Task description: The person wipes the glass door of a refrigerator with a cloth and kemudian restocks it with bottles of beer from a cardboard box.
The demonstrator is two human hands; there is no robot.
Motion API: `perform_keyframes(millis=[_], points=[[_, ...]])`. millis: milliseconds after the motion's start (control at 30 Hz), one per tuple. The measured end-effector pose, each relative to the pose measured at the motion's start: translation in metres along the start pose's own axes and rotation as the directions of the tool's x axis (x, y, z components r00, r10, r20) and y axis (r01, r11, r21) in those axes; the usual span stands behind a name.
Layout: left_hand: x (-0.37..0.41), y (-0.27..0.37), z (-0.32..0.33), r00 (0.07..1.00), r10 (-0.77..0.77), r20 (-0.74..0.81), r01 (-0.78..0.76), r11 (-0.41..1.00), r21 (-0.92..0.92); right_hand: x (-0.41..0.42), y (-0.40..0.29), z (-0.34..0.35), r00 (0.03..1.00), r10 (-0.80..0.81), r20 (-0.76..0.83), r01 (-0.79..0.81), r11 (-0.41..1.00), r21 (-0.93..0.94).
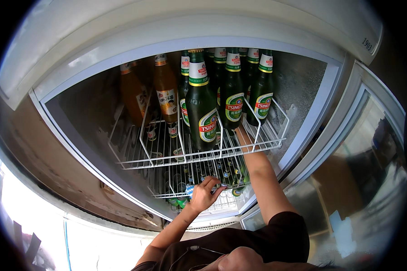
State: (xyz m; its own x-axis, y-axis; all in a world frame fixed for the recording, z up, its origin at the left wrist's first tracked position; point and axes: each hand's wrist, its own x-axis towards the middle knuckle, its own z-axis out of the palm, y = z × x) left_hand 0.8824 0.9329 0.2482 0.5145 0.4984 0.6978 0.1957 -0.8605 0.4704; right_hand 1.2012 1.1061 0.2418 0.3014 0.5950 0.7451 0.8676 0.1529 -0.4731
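My left hand (pixel 203 195) is at the front rail of the lower wire shelf (pixel 166 195), its fingers curled and its thumb towards the rail. A small blue-and-white thing (pixel 190 189) shows beside its knuckles; whether the hand holds it is unclear. My right forearm (pixel 259 169) reaches in beneath the upper wire shelf (pixel 203 155). Bottles and wires hide my right hand. Above that arm stand green Tsingtao beer bottles (pixel 234 105), with one green bottle (pixel 203 111) nearest the shelf's front. Orange drink bottles (pixel 166 98) stand upright further left.
More bottles (pixel 225 172) and green cans (pixel 182 202) fill the levels below. White wire dividers (pixel 256 111) rise from the upper shelf. The cooler's glass door (pixel 356 162) stands open on the right. Frost coats the inner right wall (pixel 302 88).
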Motion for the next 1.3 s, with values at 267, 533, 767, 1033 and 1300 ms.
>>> perform_keyframes(millis=[267, 533, 767, 1033, 1300], points=[[0.063, 0.088, -0.076, 0.91, 0.336, -0.242, -0.34, 0.94, 0.029, -0.017, -0.007, 0.015, 0.94, 0.327, -0.097, -0.159, 0.671, 0.724], [0.083, 0.096, -0.102, 0.935, 0.169, -0.312, -0.113, 0.975, 0.19, -0.097, -0.065, -0.057, 0.89, 0.381, -0.251, -0.099, 0.698, 0.709], [0.084, 0.09, -0.108, 0.927, 0.158, -0.341, -0.075, 0.967, 0.243, -0.154, -0.161, -0.163, 0.886, 0.239, -0.397, 0.087, 0.755, 0.65], [0.069, 0.055, -0.089, 0.957, 0.077, -0.281, 0.012, 0.953, 0.304, -0.127, -0.28, -0.307, 0.768, -0.056, -0.638, 0.516, 0.644, 0.565], [0.064, 0.051, -0.082, 0.953, 0.089, -0.29, -0.008, 0.963, 0.268, -0.021, -0.301, -0.318, 0.756, -0.134, -0.64, 0.526, 0.707, 0.473]])
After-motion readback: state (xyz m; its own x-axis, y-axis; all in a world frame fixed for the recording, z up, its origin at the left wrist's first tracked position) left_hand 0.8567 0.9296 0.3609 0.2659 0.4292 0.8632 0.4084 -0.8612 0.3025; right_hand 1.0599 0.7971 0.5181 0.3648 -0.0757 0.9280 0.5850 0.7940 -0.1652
